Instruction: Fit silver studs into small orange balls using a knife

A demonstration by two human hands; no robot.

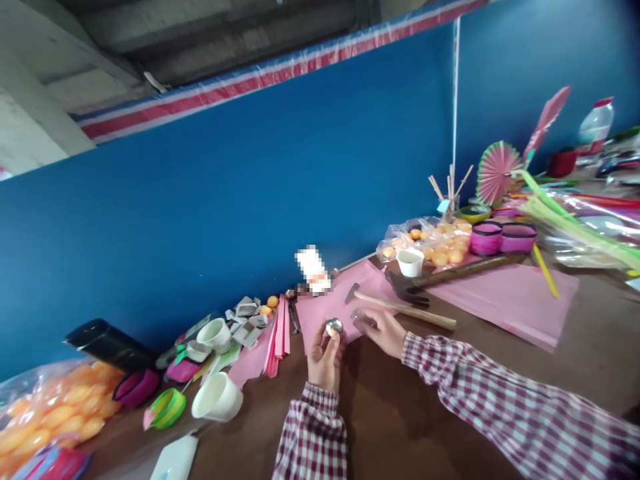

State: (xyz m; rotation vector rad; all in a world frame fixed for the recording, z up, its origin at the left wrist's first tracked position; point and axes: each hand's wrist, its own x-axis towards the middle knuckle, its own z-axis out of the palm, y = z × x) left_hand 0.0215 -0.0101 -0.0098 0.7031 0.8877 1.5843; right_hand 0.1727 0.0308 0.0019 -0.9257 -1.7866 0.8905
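In the head view my left hand is closed around a small ball. Shiny silver covers the ball's top, and a patch of orange shows below. To its right, my right hand has its fingertips pinched together just above a pink sheet. A small greyish bit shows at those fingertips, too blurred to name. Behind the right hand a small wooden-handled hammer lies across the sheet. Folded pink paper strips lie left of the sheet.
White cups and a bag of orange balls stand on the left. At the back right are another bag of orange balls, a larger hammer and a pink paper fan. A blue partition borders the table.
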